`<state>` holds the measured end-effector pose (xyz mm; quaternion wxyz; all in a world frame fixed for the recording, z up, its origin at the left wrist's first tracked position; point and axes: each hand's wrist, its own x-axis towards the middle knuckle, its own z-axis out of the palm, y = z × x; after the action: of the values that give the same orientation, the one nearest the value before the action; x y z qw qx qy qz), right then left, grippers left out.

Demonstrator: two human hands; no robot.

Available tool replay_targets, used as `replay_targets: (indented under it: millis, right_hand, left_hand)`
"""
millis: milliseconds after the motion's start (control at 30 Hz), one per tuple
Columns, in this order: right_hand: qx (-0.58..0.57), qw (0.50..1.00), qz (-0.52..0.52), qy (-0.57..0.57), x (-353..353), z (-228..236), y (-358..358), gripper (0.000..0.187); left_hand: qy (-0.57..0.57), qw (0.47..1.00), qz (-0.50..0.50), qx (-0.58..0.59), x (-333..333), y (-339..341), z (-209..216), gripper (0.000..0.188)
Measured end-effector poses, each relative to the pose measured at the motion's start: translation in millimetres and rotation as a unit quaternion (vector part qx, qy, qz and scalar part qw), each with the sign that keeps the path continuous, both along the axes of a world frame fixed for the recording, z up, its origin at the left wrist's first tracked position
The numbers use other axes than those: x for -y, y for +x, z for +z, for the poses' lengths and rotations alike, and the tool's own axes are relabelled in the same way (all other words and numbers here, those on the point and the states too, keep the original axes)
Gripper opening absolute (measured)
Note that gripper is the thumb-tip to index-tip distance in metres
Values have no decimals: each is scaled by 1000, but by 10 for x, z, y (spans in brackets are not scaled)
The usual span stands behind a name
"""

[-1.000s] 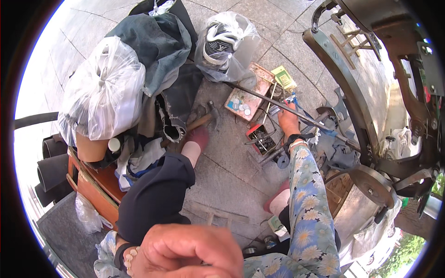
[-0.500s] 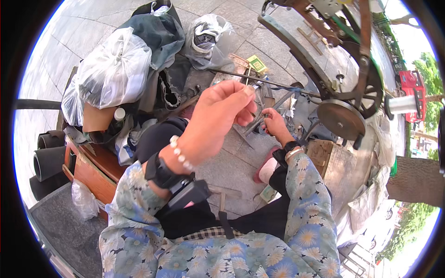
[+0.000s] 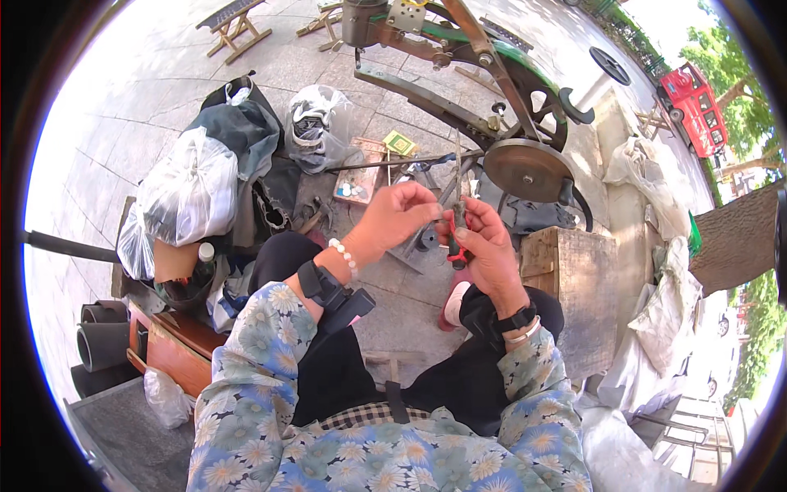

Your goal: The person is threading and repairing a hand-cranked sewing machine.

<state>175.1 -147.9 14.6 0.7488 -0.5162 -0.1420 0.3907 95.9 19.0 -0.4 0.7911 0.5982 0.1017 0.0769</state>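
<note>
My left hand (image 3: 392, 220) is over the middle of the work area, its thumb and fingertips pinched together. Whatever it may hold is too small to make out. Right beside those fingertips, my right hand (image 3: 493, 256) grips a tool with red and dark handle parts (image 3: 457, 246). A long, thin metal end seems to point up and away from this tool; its exact kind is unclear. Beyond my hands, a shallow tray (image 3: 341, 190) of small pieces lies on the paving, with a yellow-green packet (image 3: 400, 143) by its far end.
A hand-cranked machine with a round metal wheel (image 3: 529, 170) stands ahead to the right. Clear plastic bags (image 3: 184, 193) and dark cloth are heaped at left, near a brown drawer box (image 3: 176, 348). At right are a wooden box (image 3: 566, 283) and tree trunk (image 3: 738, 234).
My left hand has lowered, and the thin stick it pinched no longer shows there. My right hand has come up beside it with the red-handled tool. The view has shifted, showing more ground ahead.
</note>
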Motion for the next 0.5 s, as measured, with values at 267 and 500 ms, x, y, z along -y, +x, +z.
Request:
replay_targets:
  millis: [267,500]
  right_hand:
    - [319,943,-3,-95,-98,-142,-18,53]
    - [345,930,-68,-110,62,-105,242,27]
  left_hand:
    - [13,1000,-2,-28,84,165,-62,17]
    - [-70,997,-3,-32,125,153,-96,11]
